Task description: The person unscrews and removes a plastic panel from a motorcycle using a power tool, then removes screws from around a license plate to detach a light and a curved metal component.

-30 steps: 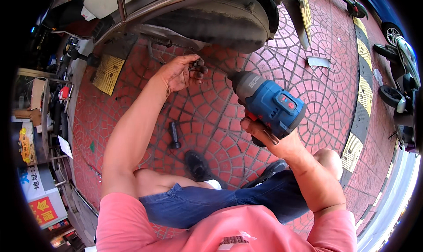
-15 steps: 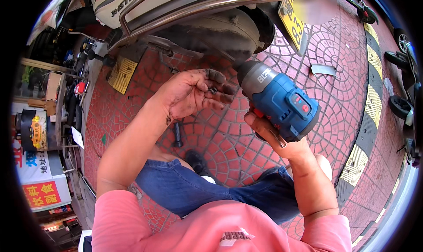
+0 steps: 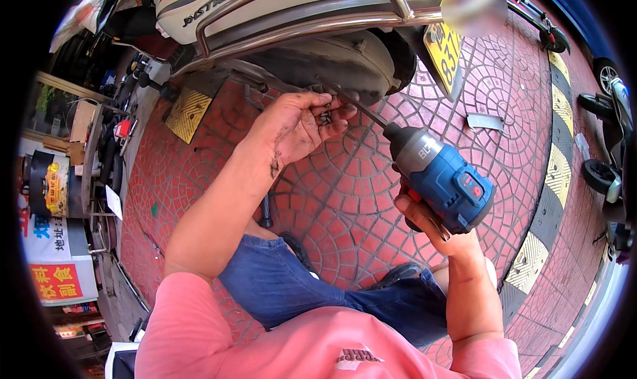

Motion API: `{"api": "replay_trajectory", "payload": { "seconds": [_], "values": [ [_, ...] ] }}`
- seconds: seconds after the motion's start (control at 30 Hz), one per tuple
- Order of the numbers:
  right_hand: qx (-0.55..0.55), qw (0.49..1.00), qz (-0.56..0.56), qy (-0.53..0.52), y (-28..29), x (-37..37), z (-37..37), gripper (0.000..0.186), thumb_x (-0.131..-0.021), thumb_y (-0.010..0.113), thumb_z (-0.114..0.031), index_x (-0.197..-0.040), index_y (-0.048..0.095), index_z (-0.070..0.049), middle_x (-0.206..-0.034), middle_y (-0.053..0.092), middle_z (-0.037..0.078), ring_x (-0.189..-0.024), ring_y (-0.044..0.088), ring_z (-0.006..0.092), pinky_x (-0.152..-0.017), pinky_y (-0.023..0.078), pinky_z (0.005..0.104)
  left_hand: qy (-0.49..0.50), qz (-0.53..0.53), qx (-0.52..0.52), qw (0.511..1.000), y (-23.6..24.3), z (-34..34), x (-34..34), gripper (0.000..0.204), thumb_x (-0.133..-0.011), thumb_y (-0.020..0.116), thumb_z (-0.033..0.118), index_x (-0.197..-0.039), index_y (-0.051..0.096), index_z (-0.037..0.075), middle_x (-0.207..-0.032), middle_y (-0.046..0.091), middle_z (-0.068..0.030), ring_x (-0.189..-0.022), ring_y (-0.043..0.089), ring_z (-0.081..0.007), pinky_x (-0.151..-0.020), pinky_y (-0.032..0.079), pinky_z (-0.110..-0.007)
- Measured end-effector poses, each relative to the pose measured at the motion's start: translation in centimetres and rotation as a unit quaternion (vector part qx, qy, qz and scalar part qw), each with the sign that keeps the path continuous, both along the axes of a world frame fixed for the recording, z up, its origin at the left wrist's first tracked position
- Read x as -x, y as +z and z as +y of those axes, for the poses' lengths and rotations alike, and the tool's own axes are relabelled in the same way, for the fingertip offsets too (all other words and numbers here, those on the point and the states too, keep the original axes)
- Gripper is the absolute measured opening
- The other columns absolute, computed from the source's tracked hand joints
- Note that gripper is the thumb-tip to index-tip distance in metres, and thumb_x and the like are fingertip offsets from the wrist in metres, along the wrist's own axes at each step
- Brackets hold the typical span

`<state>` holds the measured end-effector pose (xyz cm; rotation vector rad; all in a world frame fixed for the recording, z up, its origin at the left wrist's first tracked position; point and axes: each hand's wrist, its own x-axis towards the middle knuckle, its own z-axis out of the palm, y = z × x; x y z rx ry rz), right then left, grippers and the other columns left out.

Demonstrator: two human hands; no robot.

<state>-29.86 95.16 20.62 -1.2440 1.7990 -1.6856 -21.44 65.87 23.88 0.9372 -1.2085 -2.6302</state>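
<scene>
My left hand (image 3: 302,124) is raised under the scooter's rear end, fingers curled round small metal pieces (image 3: 325,117) that are partly hidden. Its fingertips are beside a long thin bit (image 3: 365,108); whether they touch it is unclear. My right hand (image 3: 431,220) grips a blue-and-black cordless driver (image 3: 451,180), bit pointing up-left toward the dusty rounded housing (image 3: 348,61) below a chrome rail (image 3: 285,27). A dark cylindrical tool (image 3: 265,213) lies on the paving, partly behind my left forearm.
Red patterned paving (image 3: 352,220) surrounds me. A yellow-black ramp (image 3: 189,114) is at left, a grey strip (image 3: 485,122) lies at right near a black-yellow kerb strip (image 3: 561,160). Parked scooters (image 3: 607,173) stand far right; cluttered shop frontage (image 3: 66,200) lines the left.
My left hand has moved rightward from a second ago, lifting slightly over the last half second. The driver has shifted right and down in view, leaving more of its bit showing.
</scene>
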Motion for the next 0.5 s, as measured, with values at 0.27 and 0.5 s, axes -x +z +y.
{"api": "replay_trajectory", "payload": {
  "seconds": [0.27,0.5],
  "values": [
    [-0.001,0.999,0.024,-0.044,-1.0,-1.0,-1.3,0.025,-0.082,0.086,-0.013,-0.102,0.071,-0.007,-0.083,0.071,0.006,-0.073,0.069,0.0251,-0.066,0.052,0.0360,0.072,0.065,-0.008,0.995,0.7,-1.1,-0.4,0.019,-0.108,0.045,0.007,-0.112,0.062,-0.001,-0.121,0.071,-0.0198,-0.103,0.071,-0.0290,-0.085,0.060,-0.036],
    [0.004,0.999,0.010,-0.039,-1.8,-0.8,-1.7,0.021,-0.083,0.085,-0.010,-0.099,0.072,-0.007,-0.081,0.071,0.007,-0.071,0.069,0.0259,-0.064,0.053,0.0351,0.091,0.087,-0.015,0.992,0.8,-2.1,-0.8,0.015,-0.108,0.053,0.013,-0.112,0.061,0.001,-0.117,0.072,-0.0181,-0.096,0.070,-0.0261,-0.080,0.061,-0.035]
  ]
}}
